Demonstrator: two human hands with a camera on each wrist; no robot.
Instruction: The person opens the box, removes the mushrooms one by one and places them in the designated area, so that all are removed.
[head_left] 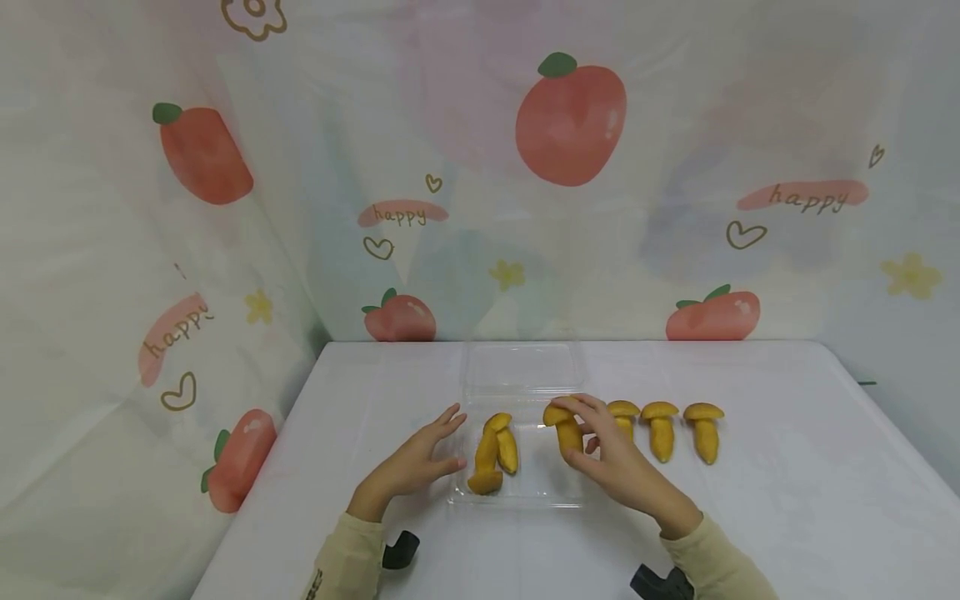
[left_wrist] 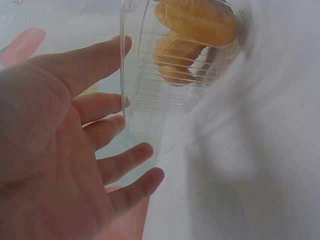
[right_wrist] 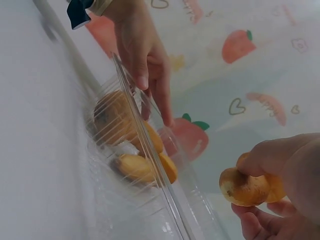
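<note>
My right hand [head_left: 618, 462] grips a yellow-brown mushroom [head_left: 567, 432] by its stem, cap up, above the right part of a clear plastic box [head_left: 517, 502]. In the right wrist view the stem end of that mushroom [right_wrist: 245, 187] points at the camera, between thumb and fingers. Two more mushrooms [head_left: 486, 454] lie inside the box at its left, one with its cap toward me and one with its cap away. My left hand [head_left: 408, 467] is at the box's left side, fingers spread, with the thumb and fingertips right at the rim [left_wrist: 125, 75].
The box's clear lid [head_left: 523, 367] lies folded open toward the back. Right of the box stand several mushrooms in a row [head_left: 662, 432], caps away from me, one partly behind my right hand. A white cloth covers the table [head_left: 787, 517]; a printed curtain [head_left: 480, 167] hangs behind.
</note>
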